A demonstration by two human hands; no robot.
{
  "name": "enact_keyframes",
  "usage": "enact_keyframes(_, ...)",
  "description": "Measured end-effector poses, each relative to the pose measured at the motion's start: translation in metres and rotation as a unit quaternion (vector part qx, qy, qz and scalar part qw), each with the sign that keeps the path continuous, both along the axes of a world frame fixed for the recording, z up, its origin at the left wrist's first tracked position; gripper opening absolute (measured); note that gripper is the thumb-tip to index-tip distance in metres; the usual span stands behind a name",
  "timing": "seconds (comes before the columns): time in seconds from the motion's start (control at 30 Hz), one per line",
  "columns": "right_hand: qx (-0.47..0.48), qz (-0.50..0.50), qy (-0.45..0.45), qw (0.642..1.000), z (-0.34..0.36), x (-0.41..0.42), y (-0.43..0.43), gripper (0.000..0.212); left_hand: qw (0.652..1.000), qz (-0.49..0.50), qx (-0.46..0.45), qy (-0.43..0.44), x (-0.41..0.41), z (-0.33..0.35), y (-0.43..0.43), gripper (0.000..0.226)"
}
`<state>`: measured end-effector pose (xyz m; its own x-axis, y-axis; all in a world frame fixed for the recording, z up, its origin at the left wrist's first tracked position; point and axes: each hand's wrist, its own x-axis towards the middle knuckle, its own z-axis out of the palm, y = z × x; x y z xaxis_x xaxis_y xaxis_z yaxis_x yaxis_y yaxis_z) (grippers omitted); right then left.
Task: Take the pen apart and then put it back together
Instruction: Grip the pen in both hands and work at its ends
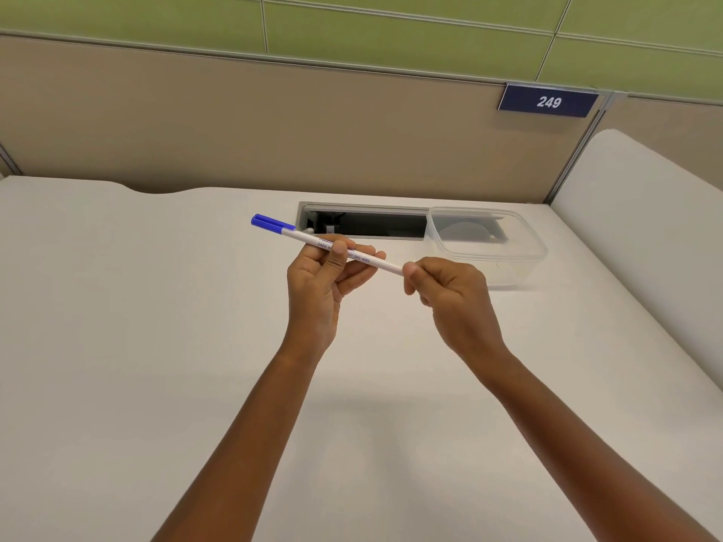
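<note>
A white pen [365, 259] with blue lettering and a blue cap [272, 223] is held in the air above the desk, slanting from upper left down to the right. My left hand [319, 285] pinches the barrel near its middle, thumb on top. My right hand [450, 295] grips the barrel's right end between thumb and fingers, hiding that tip. The cap sits on the left end, pointing away from both hands.
A clear plastic container [489, 244] stands at the back right of the white desk [156, 346], beside an open cable slot [364, 223]. A beige partition with a "249" sign [547, 101] closes the back. A white panel [645, 228] borders the right side.
</note>
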<state>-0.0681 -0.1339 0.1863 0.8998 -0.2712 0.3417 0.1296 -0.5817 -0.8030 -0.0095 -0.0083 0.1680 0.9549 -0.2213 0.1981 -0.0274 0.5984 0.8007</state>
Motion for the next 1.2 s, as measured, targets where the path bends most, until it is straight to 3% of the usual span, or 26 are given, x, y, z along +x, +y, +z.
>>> enact_keyframes(0.1,0.22,0.03,0.074,0.972,0.007,0.002,0.002,0.046,1.0,0.001,0.0,-0.009,0.0,0.002,-0.001,0.021)
enact_keyframes(0.2,0.521,0.084,0.179,0.831,0.009,0.003,0.004,0.049,0.999,0.013,0.022,-0.028,0.0,0.004,-0.003,0.021)
enact_keyframes(0.27,0.585,0.096,0.195,0.781,0.01,0.004,0.004,0.051,0.999,0.02,0.029,-0.03,0.0,0.004,-0.004,0.02)
enact_keyframes(0.3,0.567,0.09,0.192,0.796,0.01,0.004,0.005,0.051,0.999,0.024,0.026,-0.025,0.0,0.003,-0.004,0.02)
enact_keyframes(0.33,0.502,0.072,0.176,0.844,0.009,0.003,0.005,0.051,0.999,0.029,0.023,-0.017,0.0,0.003,-0.003,0.02)
enact_keyframes(0.4,0.25,0.027,0.108,0.962,0.004,0.0,0.007,0.043,0.999,0.038,0.017,-0.004,0.001,0.002,-0.003,0.019)
enact_keyframes(0.43,0.097,0.004,0.057,0.994,0.0,-0.001,0.006,0.034,0.999,0.04,0.016,-0.001,0.001,0.002,-0.002,0.019)
enact_keyframes(0.47,-0.044,-0.014,-0.002,0.999,-0.005,-0.002,0.004,0.025,0.999,0.041,0.016,0.001,0.001,0.001,-0.002,0.019)
enact_keyframes(0.53,-0.226,-0.036,-0.089,0.969,-0.012,-0.002,-0.001,0.02,0.999,0.046,0.019,0.005,0.0,0.0,-0.003,0.019)
enact_keyframes(0.67,-0.344,-0.054,-0.168,0.922,-0.018,0.001,-0.007,0.023,0.999,0.049,0.02,0.011,-0.002,-0.002,-0.005,0.019)
enact_keyframes(0.77,-0.35,-0.064,-0.197,0.914,-0.018,0.005,-0.011,0.025,0.999,0.04,0.008,0.014,-0.002,-0.002,-0.005,0.019)
enact_keyframes(0.87,-0.28,-0.039,-0.178,0.943,-0.016,0.007,-0.01,0.029,0.999,0.034,0.002,0.011,-0.003,-0.002,-0.006,0.02)
enact_keyframes(0.97,-0.116,-0.007,-0.087,0.989,-0.011,0.004,-0.007,0.03,1.0,0.03,-0.002,0.009,-0.003,-0.001,-0.006,0.02)
enact_keyframes(1.07,0.045,0.011,0.0,0.999,-0.004,0.004,-0.004,0.037,1.0,0.024,-0.003,0.003,-0.003,-0.001,-0.006,0.02)
enact_keyframes(1.13,0.235,0.042,0.078,0.968,0.003,0.005,-0.006,0.044,1.0,0.023,-0.003,-0.003,-0.003,0.0,-0.007,0.019)
enact_keyframes(1.2,0.456,0.108,0.178,0.866,0.008,0.005,-0.008,0.044,1.0,0.028,0.003,-0.006,-0.002,0.0,-0.007,0.019)
